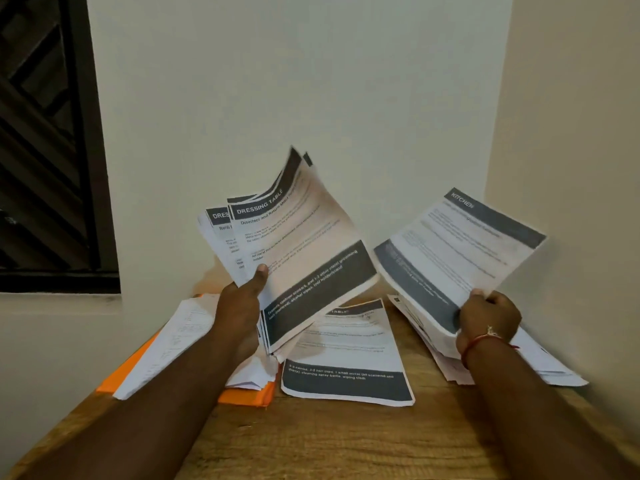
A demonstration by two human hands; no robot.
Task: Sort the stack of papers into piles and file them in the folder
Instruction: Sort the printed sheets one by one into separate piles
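Observation:
My left hand (242, 306) grips a fanned bundle of printed sheets (298, 244) headed "DRESSING TABLE", held up above the table. My right hand (488, 317) holds a sheet headed "KITCHEN" (460, 251) by its lower corner, tilted up to the right. On the wooden table (329, 441) a pile of similar sheets (349, 355) lies flat in the middle. An orange folder (246, 396) lies at the left under loose white papers (173, 344). Another pile of papers (540, 362) lies at the right, partly hidden by my right hand.
A pale wall stands close behind the table and forms a corner at the right. A dark latticed window (45, 140) is at the upper left. The table's near part shows bare wood.

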